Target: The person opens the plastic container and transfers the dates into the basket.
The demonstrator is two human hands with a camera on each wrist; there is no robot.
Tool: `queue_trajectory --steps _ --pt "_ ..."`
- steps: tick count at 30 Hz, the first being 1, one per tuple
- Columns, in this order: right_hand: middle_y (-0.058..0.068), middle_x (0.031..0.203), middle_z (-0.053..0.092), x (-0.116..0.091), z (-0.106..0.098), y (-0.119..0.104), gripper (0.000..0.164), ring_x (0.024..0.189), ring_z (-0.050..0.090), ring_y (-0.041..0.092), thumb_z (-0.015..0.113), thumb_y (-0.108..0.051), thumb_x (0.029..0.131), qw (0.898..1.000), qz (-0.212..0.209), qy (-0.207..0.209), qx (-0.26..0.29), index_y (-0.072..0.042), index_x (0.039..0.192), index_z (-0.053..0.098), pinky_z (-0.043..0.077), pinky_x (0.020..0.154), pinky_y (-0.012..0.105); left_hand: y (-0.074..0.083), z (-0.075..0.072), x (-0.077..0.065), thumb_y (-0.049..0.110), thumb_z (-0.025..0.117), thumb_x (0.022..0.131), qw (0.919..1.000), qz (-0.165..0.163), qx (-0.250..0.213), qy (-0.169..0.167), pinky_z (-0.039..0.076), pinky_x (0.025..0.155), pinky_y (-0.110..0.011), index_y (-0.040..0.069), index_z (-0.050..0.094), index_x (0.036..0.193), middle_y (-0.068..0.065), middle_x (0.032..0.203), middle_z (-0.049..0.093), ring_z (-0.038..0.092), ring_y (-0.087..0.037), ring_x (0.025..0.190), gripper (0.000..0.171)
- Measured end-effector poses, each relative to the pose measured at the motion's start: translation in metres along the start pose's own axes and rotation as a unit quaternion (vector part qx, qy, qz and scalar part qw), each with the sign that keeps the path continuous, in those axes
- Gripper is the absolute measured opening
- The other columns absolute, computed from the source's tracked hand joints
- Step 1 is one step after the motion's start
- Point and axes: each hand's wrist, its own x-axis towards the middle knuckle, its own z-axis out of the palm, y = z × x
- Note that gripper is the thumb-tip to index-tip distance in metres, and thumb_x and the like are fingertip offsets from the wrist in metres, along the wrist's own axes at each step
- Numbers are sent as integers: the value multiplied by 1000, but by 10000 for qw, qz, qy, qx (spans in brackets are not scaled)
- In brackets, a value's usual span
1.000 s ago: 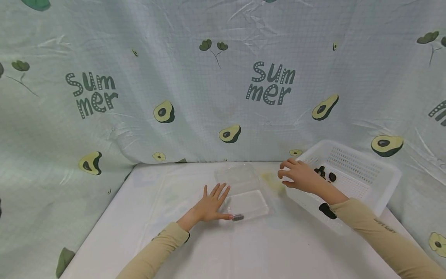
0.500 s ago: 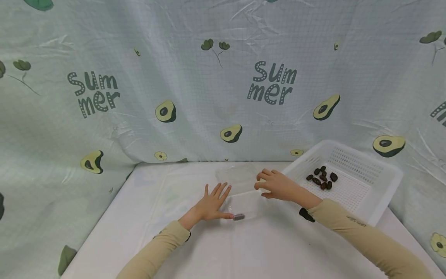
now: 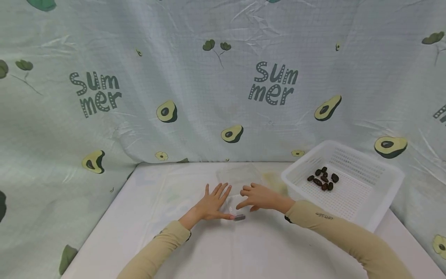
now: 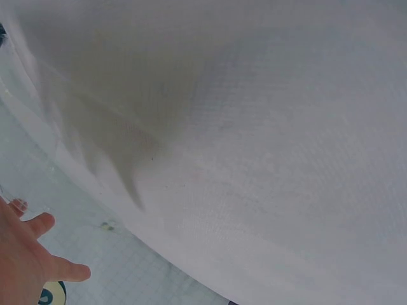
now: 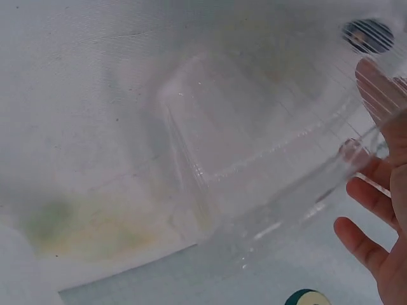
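A clear plastic clamshell box [image 3: 232,202] lies unfolded on the table, its lid [image 3: 237,174] laid back behind it. My left hand [image 3: 210,205] rests at the box's left edge with fingers spread, the thumb tip at the front left corner. Beside that thumb a small dark oval thing [image 3: 239,217] shows through the ridged plastic; its kind is unclear. Over the box's right part is my right hand [image 3: 263,197], fingers loosely bent. The right wrist view shows its thumb [image 5: 372,89] and fingers [image 5: 369,200] apart at the box wall, with nothing visible between them.
A white perforated plastic basket [image 3: 386,186] stands at the right with several dark brown dates [image 3: 324,179] in its left part. Behind the white table [image 3: 271,248] hangs a printed curtain [image 3: 195,81] with avocados on it.
My right hand has moved left from the basket's near-left rim to over the box, so the dates are now in full view. The left hand stays at the box's edge.
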Motion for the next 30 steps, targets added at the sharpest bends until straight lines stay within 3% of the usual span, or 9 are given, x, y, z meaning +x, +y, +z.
queue_trajectory --steps 7,18,28,30 --pt "-8 102 57 9 8 -7 60 89 47 9 70 -50 64 9995 -239 -12 -190 -51 119 46 36 64 22 2 -2 0 74 40 75 10000 58 36 70 14 98 -67 8 5 145 -14 150 10 14 -34 137 103" --pt "-8 104 53 17 18 -11 50 92 48 10 65 -52 68 9986 -377 -290 -248 -51 116 48 43 72 25 2 0 0 75 38 74 10000 8 66 67 13 99 -66 10 1 145 -13 150 9 13 -33 138 103" --pt "-8 101 54 18 17 -11 43 92 50 9 65 -50 70 9980 -547 0 -330 -49 111 53 43 72 25 2 1 0 73 40 75 10000 9 61 46 13 98 -67 11 0 145 -13 150 9 12 -33 138 102" --pt "-9 101 52 18 25 -10 44 91 49 10 64 -51 70 9976 -601 122 -326 -50 112 52 43 72 25 1 2 1 75 38 75 10000 4 79 19 13 98 -67 12 -2 145 -13 151 8 12 -33 138 102"
